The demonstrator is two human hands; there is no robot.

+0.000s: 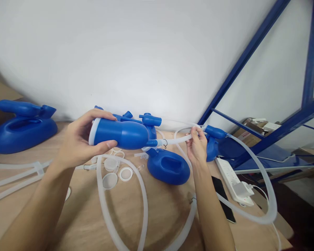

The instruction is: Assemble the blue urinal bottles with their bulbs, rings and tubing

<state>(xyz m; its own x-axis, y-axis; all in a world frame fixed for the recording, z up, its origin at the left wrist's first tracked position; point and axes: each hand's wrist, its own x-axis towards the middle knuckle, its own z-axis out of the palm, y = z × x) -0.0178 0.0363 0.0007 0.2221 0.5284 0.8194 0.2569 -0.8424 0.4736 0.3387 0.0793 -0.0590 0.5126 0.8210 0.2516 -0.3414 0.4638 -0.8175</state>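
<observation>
In front of me my left hand [86, 137] is wrapped round the wide end of a blue plastic urinal funnel [121, 134], which lies sideways with a white rim [92, 131] at its left. Its narrow spout points right and joins a translucent hose [178, 140]. A wire hose clamp [165, 143] sits close to that joint. My right hand [196, 143] pinches the hose a short way from the clamp. Behind and below the hose stands a blue urinal bottle [169, 168] with a handle opening. Several white round caps [126, 174] lie below the funnel.
Another blue bottle [23, 129] stands at the left, near more hoses [15, 177]. Hoses loop over the wooden table [81, 216]. At the right are a blue funnel [216, 132], a black phone [223, 200], a power strip [231, 179] and a blue metal rack [240, 62].
</observation>
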